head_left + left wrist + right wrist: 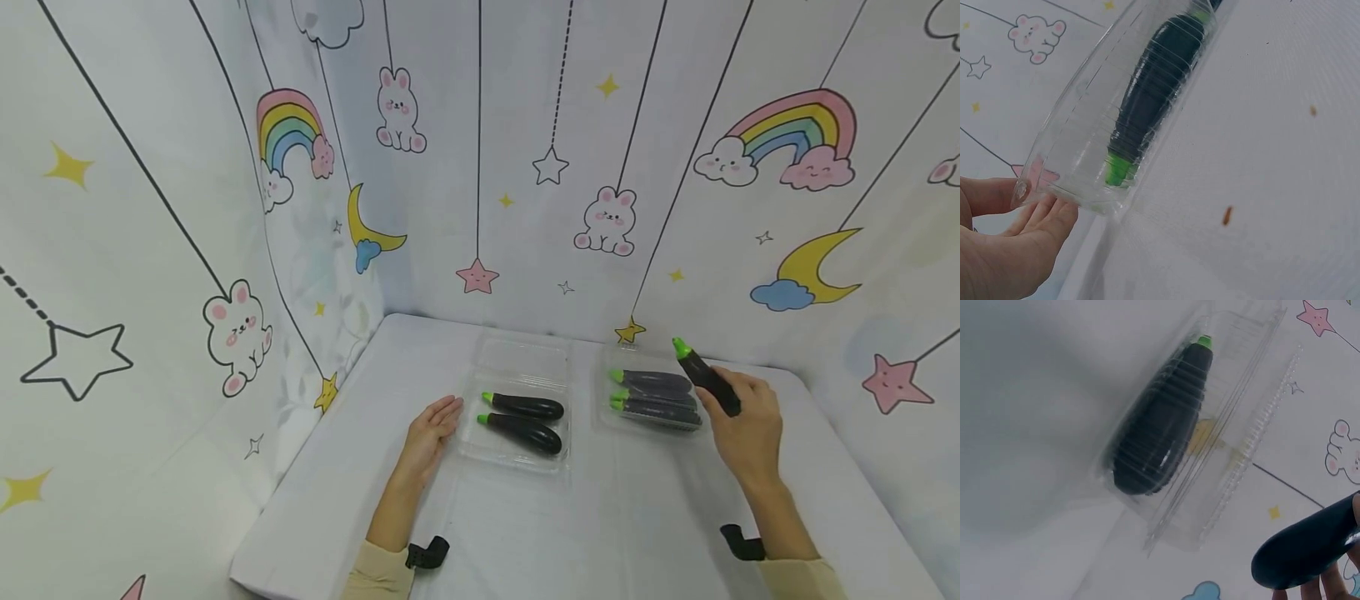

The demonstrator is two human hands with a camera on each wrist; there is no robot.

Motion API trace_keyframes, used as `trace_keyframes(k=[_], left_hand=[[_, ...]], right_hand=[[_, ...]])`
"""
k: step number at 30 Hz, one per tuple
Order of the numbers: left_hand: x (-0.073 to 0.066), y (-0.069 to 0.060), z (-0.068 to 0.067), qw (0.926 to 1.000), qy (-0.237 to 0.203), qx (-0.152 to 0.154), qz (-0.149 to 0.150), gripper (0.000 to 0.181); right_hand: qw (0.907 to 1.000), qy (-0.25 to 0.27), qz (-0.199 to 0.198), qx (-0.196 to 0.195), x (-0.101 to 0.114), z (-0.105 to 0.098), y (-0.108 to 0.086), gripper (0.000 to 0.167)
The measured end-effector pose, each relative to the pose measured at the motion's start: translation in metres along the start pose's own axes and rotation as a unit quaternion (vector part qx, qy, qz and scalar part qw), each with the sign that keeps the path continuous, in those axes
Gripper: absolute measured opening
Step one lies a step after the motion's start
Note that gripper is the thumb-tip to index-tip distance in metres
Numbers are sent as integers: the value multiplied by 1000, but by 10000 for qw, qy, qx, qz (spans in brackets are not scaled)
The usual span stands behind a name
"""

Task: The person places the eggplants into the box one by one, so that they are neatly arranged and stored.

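My right hand [750,425] holds a dark toy eggplant [708,379] with a bright green stem, raised beside the right-hand clear plastic box [603,417]. That box contains more dark eggplants [656,383], their green ends facing left. On the left, two eggplants [521,432] lie side by side in an open clear plastic box [480,454]. My left hand [427,437] touches this box's left side with fairly straight fingers. In the left wrist view, thumb and fingers [1054,225] are at the box's corner. The right wrist view shows the held eggplant's rounded end [1300,553].
Both boxes stand on a white-covered table [540,533]. Behind and to the left hangs a white cloth [442,208] printed with rabbits, stars, moons and rainbows. A black wrist mount [429,552] sits on each forearm.
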State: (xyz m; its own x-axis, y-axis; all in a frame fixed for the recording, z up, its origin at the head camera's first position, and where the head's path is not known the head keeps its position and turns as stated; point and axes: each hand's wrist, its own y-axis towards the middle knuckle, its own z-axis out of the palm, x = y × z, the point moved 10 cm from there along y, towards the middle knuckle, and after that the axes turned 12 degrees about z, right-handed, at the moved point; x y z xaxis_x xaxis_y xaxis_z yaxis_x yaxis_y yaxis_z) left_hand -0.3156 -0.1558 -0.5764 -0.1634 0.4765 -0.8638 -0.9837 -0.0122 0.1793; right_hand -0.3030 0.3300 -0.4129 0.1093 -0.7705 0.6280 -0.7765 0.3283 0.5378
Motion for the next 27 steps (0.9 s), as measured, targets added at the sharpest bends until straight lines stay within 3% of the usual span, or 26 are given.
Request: trace_keyframes(k=[7, 27], left_hand=[[0, 1, -1, 10000, -56, -61, -3, 56], [2, 0, -2, 9999, 38, -125, -79, 55]], right_hand=[[9998, 127, 15, 118, 14, 6, -7, 49], [9956, 695, -583, 241, 48, 27, -28, 53]])
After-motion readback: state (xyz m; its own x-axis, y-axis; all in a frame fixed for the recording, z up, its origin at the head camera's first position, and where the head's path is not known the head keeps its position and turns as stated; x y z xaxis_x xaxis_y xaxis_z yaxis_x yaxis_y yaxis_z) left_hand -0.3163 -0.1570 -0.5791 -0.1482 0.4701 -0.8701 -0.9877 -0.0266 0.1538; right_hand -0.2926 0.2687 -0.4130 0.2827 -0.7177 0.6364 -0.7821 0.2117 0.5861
